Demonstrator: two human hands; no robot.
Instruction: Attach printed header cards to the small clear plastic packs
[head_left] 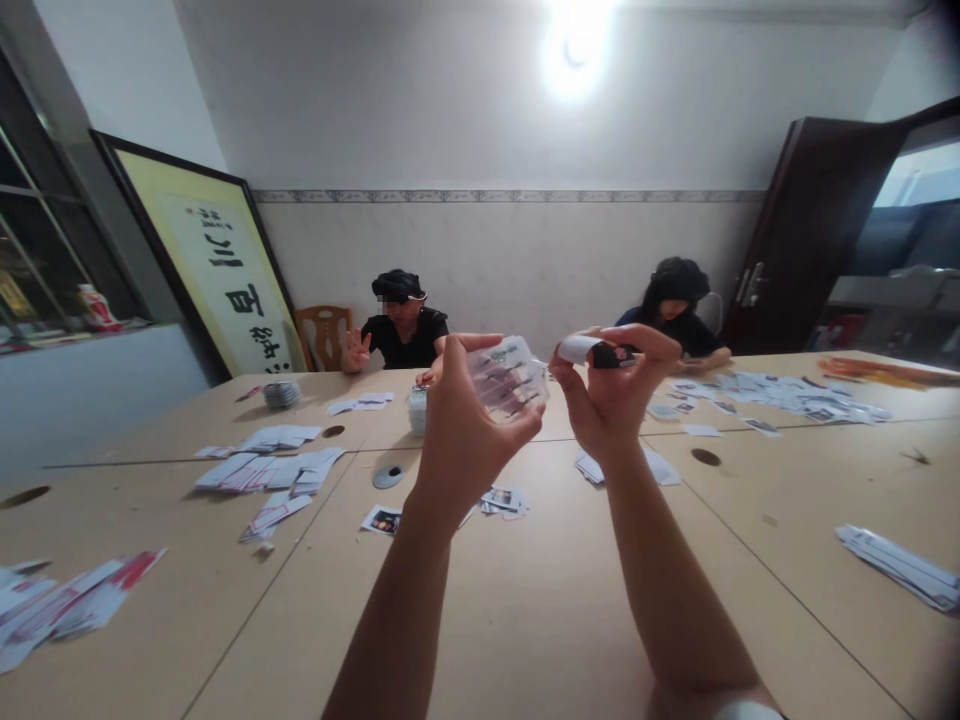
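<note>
My left hand (463, 430) is closed round the edges of a clear plastic case (508, 375), thumb below and fingers above. The case is held up tilted, with faint dark marks showing on it. To its right, my right hand (626, 400) pinches a curled card (581, 347), white on one side and dark with a small reddish print on the other. The two hands are raised above the table, close together but apart. Under them on the table lie small printed cards (504, 500) and a folded white paper stack (660, 467).
Across the table (525, 610) sit two people, one with a raised hand (358, 350). Paper piles lie left (262, 472) and far right (795, 398), with a strip bundle (900, 568) at the near right. A round grey disc (388, 477) and a stack of discs (281, 394) also stand there.
</note>
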